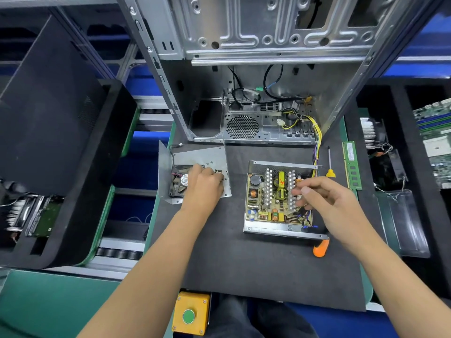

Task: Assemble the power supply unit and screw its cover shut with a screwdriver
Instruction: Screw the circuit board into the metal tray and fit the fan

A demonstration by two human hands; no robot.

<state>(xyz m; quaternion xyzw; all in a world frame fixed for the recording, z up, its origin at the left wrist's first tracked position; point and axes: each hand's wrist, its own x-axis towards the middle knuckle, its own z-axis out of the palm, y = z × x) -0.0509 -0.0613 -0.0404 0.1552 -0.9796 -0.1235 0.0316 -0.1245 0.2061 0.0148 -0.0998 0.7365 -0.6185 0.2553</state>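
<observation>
The open power supply base [275, 229] lies on the black mat, its circuit board [273, 198] exposed. To its left lies the metal cover [202, 154], inside up, with a black fan [179, 182] and a few loose screws [210, 163] on it. My left hand [203, 185] rests on the cover with fingers curled down at the screws; whether it holds one is hidden. My right hand [324, 198] hovers over the board's right side, fingers loosely curled, thumb and forefinger close together. A yellow-handled screwdriver [330, 167] lies right of the base. An orange-handled screwdriver [321, 248] lies at its front right corner.
An open computer case [244, 69] stands behind the mat, yellow wires [316, 142] running from it to the base. A green memory stick [351, 165] lies at the right. Black foam trays with parts flank both sides. A yellow box with a green button [190, 314] sits at the front edge.
</observation>
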